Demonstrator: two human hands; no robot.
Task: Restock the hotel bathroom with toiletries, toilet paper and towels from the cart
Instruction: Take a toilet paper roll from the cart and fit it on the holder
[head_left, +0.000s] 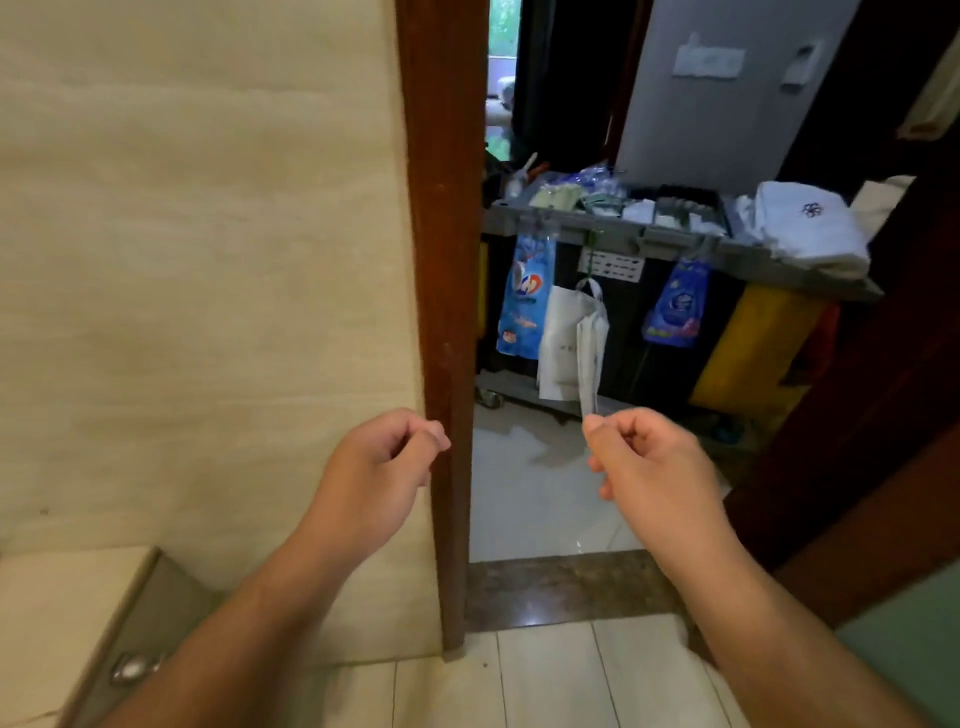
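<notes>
Standing past the door frame (441, 260), the cart (613, 236) with folded towels (810, 228) is well apart from the 2 hands; left hand (379, 457) and right hand (649, 462) are curled, holding nothing.

**Q:** Where is each grip relative to the door frame (441, 260)?
**A:** Left-hand grip (384, 457): overlapping the frame's left edge, fingers curled, nothing held. Right-hand grip (644, 462): right of the frame, likewise curled and holding nothing.
**Q:** Where is the cart (613, 235)?
**A:** Beyond the frame. Folded white towels (810, 228) lie at its end farthest from the frame. A blue pouch (524, 301) hangs at the nearest end.
</notes>
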